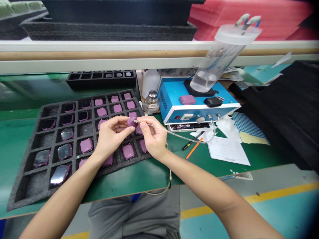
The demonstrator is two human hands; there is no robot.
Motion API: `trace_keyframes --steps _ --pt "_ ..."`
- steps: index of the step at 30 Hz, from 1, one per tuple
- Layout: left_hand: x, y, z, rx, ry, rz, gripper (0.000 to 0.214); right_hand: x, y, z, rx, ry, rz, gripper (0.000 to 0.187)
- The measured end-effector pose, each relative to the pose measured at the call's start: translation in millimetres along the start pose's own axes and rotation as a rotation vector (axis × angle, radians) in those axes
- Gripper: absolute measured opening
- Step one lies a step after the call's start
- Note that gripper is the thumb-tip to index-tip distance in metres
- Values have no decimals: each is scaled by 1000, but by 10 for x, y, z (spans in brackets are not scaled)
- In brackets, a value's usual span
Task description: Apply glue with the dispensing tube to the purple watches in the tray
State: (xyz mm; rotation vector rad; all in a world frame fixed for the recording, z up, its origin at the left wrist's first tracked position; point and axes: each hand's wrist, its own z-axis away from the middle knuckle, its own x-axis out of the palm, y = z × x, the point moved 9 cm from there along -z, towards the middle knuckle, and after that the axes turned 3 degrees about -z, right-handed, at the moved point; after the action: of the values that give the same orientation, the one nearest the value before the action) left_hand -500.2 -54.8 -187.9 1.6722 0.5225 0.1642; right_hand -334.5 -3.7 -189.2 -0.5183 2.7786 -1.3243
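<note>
My left hand (pixel 109 135) grips a small purple watch case (pixel 131 122) between thumb and fingers, above a dark grey felt tray (pixel 22 181). My right hand (pixel 155 138) pinches the end of a clear thin tube (pixel 178 134), its tip touching or very near the case's edge. From there the tube loops to the front of a blue dispenser box (pixel 171 94). Purple watch cases (pixel 86 145) fill many tray compartments, and several at the left show dark glass faces (pixel 59 174). Both hands and forearms hide part of the tray.
A clear cylinder (pixel 208 66) leans on the blue box, beside a loose purple case (pixel 187 99). A glass bottle (pixel 151 102) stands left of the box. An orange stick (pixel 194 148), black pen (pixel 190 142) and papers (pixel 228 151) lie right. A shelf edge (pixel 99 56) crosses behind.
</note>
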Motion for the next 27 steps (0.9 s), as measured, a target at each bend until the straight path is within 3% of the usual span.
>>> trace_keyframes --steps 27 --pt "28 -29 13 7 11 -15 40 10 -20 4 -15 -24 -36 13"
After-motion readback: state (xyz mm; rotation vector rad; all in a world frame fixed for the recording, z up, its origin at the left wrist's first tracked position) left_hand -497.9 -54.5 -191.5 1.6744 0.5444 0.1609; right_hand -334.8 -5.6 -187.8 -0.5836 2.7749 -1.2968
